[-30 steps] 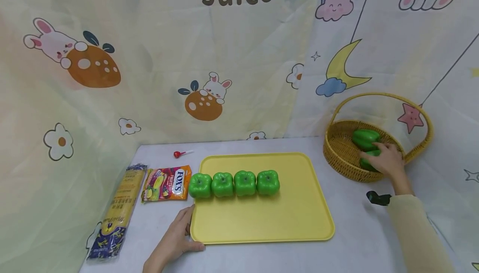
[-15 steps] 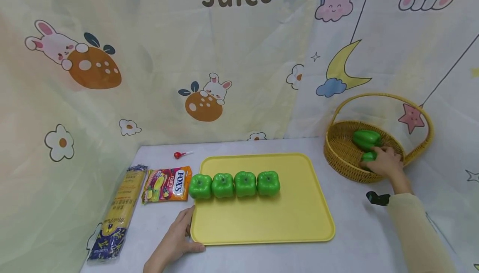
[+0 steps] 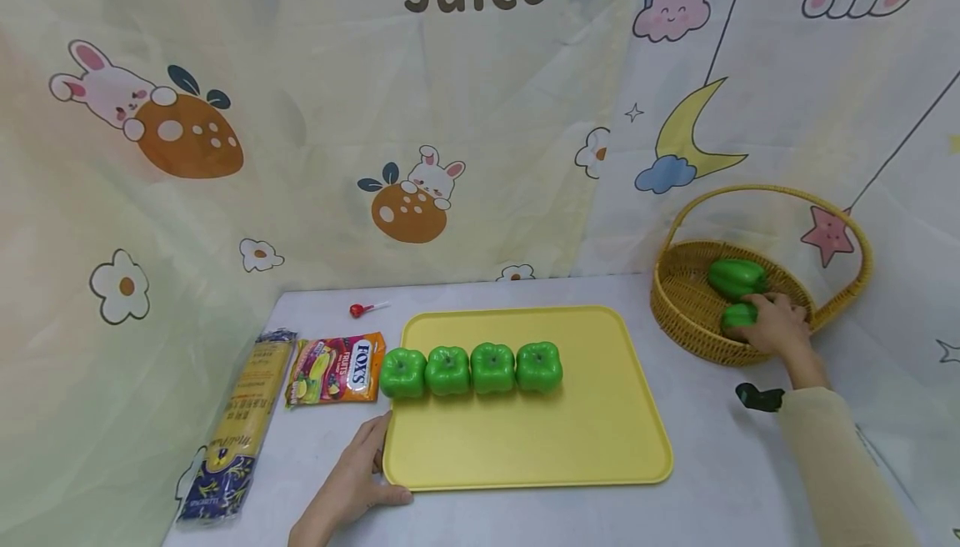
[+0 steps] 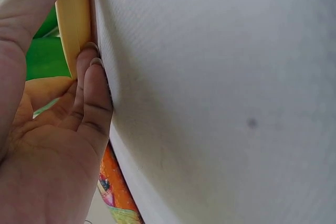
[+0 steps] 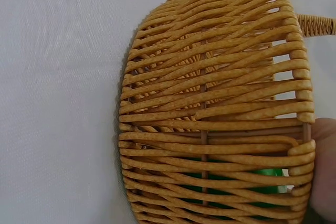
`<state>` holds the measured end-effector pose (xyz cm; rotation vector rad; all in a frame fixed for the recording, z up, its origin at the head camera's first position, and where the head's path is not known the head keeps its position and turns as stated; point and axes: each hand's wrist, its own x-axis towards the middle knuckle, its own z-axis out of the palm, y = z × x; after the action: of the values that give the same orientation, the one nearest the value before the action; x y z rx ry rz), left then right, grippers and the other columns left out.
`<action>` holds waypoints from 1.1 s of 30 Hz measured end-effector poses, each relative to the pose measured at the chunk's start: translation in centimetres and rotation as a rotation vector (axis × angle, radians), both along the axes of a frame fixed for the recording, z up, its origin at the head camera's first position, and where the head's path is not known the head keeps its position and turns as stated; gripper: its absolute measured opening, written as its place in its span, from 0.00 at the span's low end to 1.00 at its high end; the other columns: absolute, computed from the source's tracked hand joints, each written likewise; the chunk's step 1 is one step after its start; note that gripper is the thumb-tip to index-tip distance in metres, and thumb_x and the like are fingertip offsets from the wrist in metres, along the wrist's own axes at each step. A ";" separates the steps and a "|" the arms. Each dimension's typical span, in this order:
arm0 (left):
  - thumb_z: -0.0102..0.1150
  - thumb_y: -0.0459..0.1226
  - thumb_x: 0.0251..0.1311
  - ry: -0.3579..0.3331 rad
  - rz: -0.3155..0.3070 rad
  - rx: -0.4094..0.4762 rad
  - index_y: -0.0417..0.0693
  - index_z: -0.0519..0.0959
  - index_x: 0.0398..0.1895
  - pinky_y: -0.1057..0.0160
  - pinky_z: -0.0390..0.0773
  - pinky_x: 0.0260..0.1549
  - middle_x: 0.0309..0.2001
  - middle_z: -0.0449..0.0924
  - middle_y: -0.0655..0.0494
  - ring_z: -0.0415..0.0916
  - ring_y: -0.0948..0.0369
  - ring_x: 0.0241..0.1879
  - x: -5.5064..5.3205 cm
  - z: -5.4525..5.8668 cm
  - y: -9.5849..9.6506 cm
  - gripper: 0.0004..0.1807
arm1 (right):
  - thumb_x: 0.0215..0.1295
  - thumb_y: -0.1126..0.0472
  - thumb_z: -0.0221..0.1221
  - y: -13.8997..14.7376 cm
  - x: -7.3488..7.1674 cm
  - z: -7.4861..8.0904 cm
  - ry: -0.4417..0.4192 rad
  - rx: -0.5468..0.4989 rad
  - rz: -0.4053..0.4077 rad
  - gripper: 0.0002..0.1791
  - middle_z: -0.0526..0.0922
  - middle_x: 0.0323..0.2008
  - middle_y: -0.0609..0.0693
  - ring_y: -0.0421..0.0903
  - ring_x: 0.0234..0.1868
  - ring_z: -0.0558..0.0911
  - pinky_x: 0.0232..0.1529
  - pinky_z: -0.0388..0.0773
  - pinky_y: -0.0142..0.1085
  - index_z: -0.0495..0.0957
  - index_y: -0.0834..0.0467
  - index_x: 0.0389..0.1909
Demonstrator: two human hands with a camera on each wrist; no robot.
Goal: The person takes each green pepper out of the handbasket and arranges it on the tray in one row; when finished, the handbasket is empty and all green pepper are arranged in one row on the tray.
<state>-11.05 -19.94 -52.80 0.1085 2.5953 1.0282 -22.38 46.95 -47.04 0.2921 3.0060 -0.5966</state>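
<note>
My right hand (image 3: 778,326) reaches into the wicker basket (image 3: 693,337) at the right, with fingers round a green bell pepper (image 3: 738,316). A second green bell pepper (image 3: 737,278) lies behind it in the basket. In the right wrist view, the basket's woven side (image 5: 210,108) hides most of this hand and the pepper. My left hand (image 3: 351,480) rests at the near left corner of the yellow tray (image 3: 525,447), its fingers along the left edge and the thumb at the front edge. Several green bell peppers (image 3: 492,368) stand in a row on the tray.
Left of the tray lie an orange candy packet (image 3: 335,369) and a long pasta packet (image 3: 238,426). A red lollipop (image 3: 357,310) is behind the candy packet. The basket's tall handle (image 3: 765,188) arches over its opening. Printed cloth hangs behind the table.
My right hand's fingers have closed in on the nearer pepper in the basket, which has shifted slightly. The left hand and the tray have stayed in place.
</note>
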 end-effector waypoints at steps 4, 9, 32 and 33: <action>0.84 0.53 0.28 -0.014 0.006 0.002 0.48 0.55 0.79 0.70 0.69 0.32 0.72 0.62 0.51 0.67 0.64 0.38 -0.1 -0.1 0.0 0.70 | 0.64 0.49 0.63 0.2 -0.1 -0.2 0.021 0.004 0.009 0.42 0.46 0.65 0.85 0.89 0.60 0.50 0.48 0.57 0.79 0.59 0.72 0.68; 0.84 0.53 0.28 -0.019 0.009 -0.001 0.48 0.55 0.79 0.70 0.69 0.32 0.72 0.62 0.51 0.67 0.63 0.39 -0.1 -0.2 0.1 0.70 | 0.66 0.48 0.63 0.4 -0.2 -0.3 0.113 0.010 0.049 0.41 0.51 0.64 0.87 0.88 0.60 0.52 0.52 0.54 0.76 0.61 0.73 0.66; 0.83 0.56 0.27 -0.006 0.005 0.006 0.51 0.55 0.79 0.70 0.70 0.32 0.73 0.62 0.52 0.68 0.64 0.38 -0.1 -0.4 -0.1 0.71 | 0.61 0.52 0.69 -5.1 0.0 3.8 0.453 -0.046 0.170 0.34 0.60 0.60 0.79 0.74 0.59 0.59 0.46 0.54 0.62 0.72 0.66 0.63; 0.83 0.56 0.27 -0.007 0.005 0.006 0.51 0.55 0.79 0.70 0.70 0.32 0.73 0.62 0.52 0.68 0.64 0.38 -0.2 -0.4 -0.1 0.71 | 0.61 0.53 0.69 -5.6 0.1 4.1 0.456 -0.060 0.181 0.34 0.60 0.61 0.79 0.74 0.58 0.59 0.44 0.55 0.59 0.72 0.66 0.63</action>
<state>-11.20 -20.08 -53.22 0.0999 2.5880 1.0365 -22.31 41.37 -42.96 -0.1419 3.3785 -0.8310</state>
